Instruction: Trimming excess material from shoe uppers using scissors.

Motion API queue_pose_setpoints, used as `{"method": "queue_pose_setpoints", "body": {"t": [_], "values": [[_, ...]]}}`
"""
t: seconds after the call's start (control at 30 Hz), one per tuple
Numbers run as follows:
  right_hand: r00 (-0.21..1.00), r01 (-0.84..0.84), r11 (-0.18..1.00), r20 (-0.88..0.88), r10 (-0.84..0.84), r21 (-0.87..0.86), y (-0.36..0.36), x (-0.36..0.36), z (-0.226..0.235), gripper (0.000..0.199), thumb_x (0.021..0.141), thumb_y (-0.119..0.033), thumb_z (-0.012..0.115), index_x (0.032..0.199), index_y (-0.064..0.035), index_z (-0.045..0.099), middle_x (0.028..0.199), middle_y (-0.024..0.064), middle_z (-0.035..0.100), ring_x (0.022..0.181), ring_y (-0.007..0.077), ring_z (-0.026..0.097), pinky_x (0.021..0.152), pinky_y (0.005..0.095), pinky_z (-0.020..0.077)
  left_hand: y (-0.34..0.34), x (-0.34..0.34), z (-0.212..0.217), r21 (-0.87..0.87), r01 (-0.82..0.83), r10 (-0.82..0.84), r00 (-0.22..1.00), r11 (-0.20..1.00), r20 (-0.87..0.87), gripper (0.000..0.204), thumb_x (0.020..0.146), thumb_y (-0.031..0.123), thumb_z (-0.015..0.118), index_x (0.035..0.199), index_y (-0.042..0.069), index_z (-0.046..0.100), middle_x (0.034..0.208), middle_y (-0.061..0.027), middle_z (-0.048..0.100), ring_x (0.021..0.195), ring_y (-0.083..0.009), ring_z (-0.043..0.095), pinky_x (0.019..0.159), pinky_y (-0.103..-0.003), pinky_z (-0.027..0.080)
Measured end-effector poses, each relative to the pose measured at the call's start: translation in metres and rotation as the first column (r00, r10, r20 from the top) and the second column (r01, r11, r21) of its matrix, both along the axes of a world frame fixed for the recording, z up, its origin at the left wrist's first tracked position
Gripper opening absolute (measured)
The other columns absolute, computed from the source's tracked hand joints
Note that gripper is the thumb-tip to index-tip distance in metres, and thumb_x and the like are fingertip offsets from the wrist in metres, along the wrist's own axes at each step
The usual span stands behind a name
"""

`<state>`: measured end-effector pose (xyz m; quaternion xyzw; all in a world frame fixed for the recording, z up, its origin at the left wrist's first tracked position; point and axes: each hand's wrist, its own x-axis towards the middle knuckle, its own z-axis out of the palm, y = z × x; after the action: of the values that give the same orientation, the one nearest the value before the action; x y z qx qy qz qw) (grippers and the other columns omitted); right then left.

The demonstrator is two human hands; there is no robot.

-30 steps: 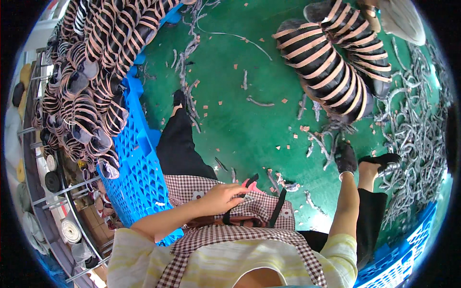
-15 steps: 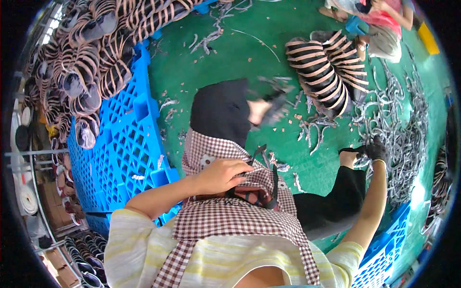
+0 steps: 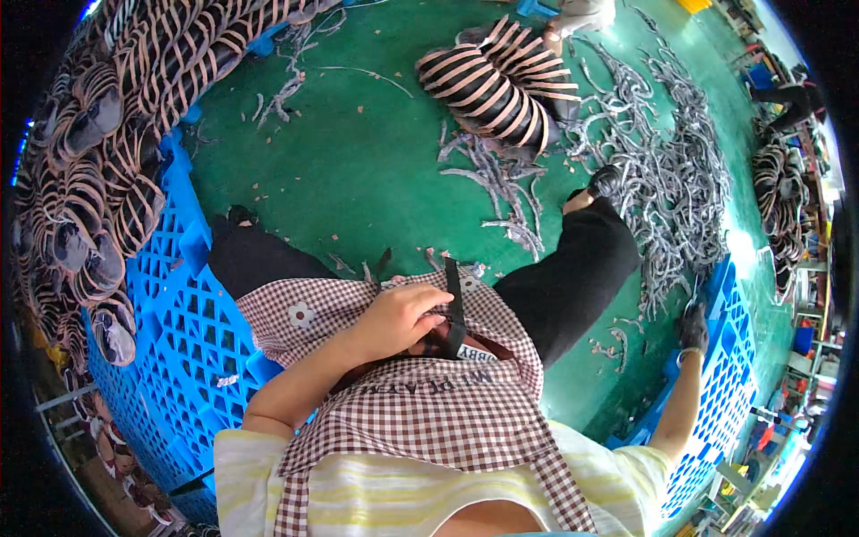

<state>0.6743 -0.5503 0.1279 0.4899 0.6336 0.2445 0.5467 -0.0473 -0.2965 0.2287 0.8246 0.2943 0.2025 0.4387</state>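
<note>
My bare left hand lies over my lap with its fingers curled together against the brown-and-white checked apron. Its fingertips meet a black strap that stands up from the apron; what they pinch, if anything, is hidden. Off to the right, my right hand wears a dark glove. That arm is stretched out, and the hand is at the edge of the right blue plastic pallet. Its fingers are too dark and small to make out.
Striped black-and-tan shoe pieces are heaped on the left blue pallet; a bundle of them lies on the green floor ahead. Grey scrap strips pile up at the right. Part of another person shows at the far edge.
My view has turned right. My right hand has moved from the scrap pile near my foot back to the right pallet. My left leg has swung out left; my left hand stays at the apron.
</note>
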Motion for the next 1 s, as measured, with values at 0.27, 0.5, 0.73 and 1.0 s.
{"method": "queue_pose_setpoints", "body": {"t": [0.27,0.5,0.73,1.0], "values": [[0.234,0.891,0.434,-0.955,-0.185,0.135,0.068,-0.101,0.042,0.049,0.075,-0.021,0.058,0.119,-0.0044,0.044,0.114,0.0216,0.053,0.105,0.0384,0.049,0.085,0.0405,0.0414,0.0,-0.007,0.002,0.104,0.022,-0.015,0.998,0.994,-0.06,0.029,0.075,0.013,0.06,0.101,0.002,0.058,0.097,-0.0137,0.06,0.088,-0.0293,0.059,0.077,-0.036,0.048],[0.288,0.821,0.569,-0.901,-0.324,0.057,0.173,-0.246,0.119,0.054,0.078,-0.038,0.056,0.123,-0.012,0.043,0.093,0.0224,0.061,0.085,0.0413,0.057,0.073,0.0481,0.0451,-0.004,-0.029,0.001,-0.064,0.0,-0.007,0.994,0.998,-0.111,0.028,0.076,0.008,0.059,0.103,0.0,0.057,0.1,-0.016,0.06,0.093,-0.0307,0.058,0.082,-0.036,0.046],[0.276,0.861,0.503,-0.901,-0.335,0.077,0.07,-0.289,0.106,0.054,0.074,-0.029,0.061,0.122,-0.0146,0.042,0.089,0.0205,0.062,0.08,0.0402,0.059,0.065,0.0486,0.0469,0.008,-0.036,-0.003,-0.065,0.115,-0.119,0.991,0.991,-0.061,0.027,0.078,0.008,0.057,0.104,0.0,0.057,0.101,-0.0158,0.06,0.093,-0.0302,0.058,0.082,-0.036,0.046],[-0.124,0.986,0.065,-0.936,-0.33,-0.154,-0.132,-0.324,0.04,0.063,0.066,-0.025,0.068,0.121,-0.0093,0.041,0.096,0.0192,0.061,0.086,0.0361,0.059,0.072,0.0417,0.0479,0.017,-0.025,0.021,-0.05,0.172,-0.169,0.984,0.984,0.06,0.026,0.077,0.007,0.059,0.102,0.001,0.058,0.099,-0.0159,0.06,0.092,-0.0305,0.058,0.08,-0.036,0.047]]}}
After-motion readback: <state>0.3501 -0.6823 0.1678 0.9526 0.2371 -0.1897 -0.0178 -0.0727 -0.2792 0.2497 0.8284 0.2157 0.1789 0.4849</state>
